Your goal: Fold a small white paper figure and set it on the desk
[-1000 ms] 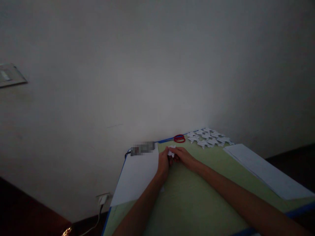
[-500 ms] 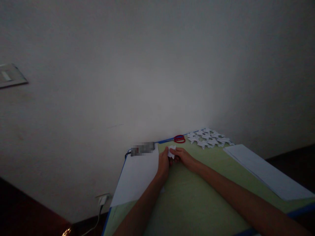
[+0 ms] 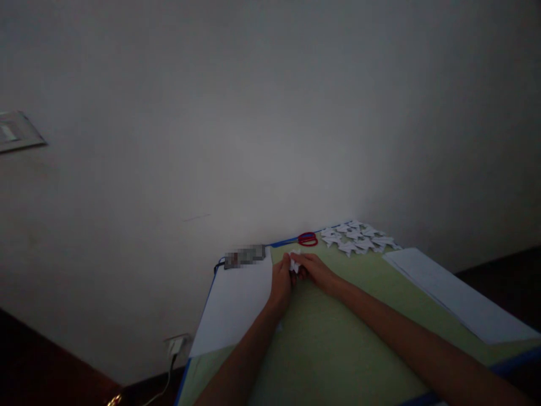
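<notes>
A small folded white paper piece point(image 3: 295, 263) is pinched between both my hands near the far edge of the green table point(image 3: 338, 344). My left hand point(image 3: 281, 280) grips it from the left with closed fingers. My right hand point(image 3: 316, 269) holds it from the right, fingers curled. A cluster of several finished folded paper shapes point(image 3: 358, 237) lies at the table's far right corner. Red-handled scissors point(image 3: 307, 239) lie just beyond my hands.
A white sheet point(image 3: 234, 301) lies left of my hands, and a stack of white sheets point(image 3: 452, 293) lies at the right. A blurred dark object point(image 3: 245, 255) sits at the far left corner. The wall is close behind. A plug and cable point(image 3: 173, 347) hang below left.
The small paper piece has shifted slightly between my fingers; both hands stay in about the same place.
</notes>
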{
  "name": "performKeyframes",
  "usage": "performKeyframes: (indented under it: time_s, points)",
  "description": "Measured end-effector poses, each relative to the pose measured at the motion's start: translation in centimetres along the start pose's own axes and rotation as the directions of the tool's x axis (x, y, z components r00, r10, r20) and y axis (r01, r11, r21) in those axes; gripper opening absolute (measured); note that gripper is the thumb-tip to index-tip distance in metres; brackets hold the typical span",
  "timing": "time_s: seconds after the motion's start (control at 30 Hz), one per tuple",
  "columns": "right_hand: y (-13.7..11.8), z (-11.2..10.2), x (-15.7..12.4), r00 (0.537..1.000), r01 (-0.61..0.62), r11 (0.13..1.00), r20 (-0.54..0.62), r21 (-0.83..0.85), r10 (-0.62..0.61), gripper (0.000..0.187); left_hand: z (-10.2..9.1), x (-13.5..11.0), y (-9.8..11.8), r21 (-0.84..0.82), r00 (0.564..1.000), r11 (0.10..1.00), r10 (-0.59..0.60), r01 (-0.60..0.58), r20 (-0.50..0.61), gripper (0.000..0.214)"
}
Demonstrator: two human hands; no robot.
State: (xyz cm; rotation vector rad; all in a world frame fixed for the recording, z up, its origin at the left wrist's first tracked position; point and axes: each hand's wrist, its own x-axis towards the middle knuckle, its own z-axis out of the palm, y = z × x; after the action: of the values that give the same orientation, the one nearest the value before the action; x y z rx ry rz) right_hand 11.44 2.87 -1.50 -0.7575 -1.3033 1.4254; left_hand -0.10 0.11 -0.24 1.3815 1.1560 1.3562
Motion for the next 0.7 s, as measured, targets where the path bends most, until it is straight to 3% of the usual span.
performKeyframes:
  time_s: [0.17,0.7]
  points:
    - [0.23,-0.16,0.17,0.997,-0.019,0.999,-0.074,0.041,0.022,0.051,-0.07,0.02,-0.19,0.025,1.0,1.0,-0.005,0.004,0.016,0.074]
    - [0.49,-0.48,0.39,0.992,-0.013,0.987,-0.12,0.162,0.033,0.052,0.21,-0.22,0.42,0.045,0.999,0.999,0.004,-0.006,0.036,0.06]
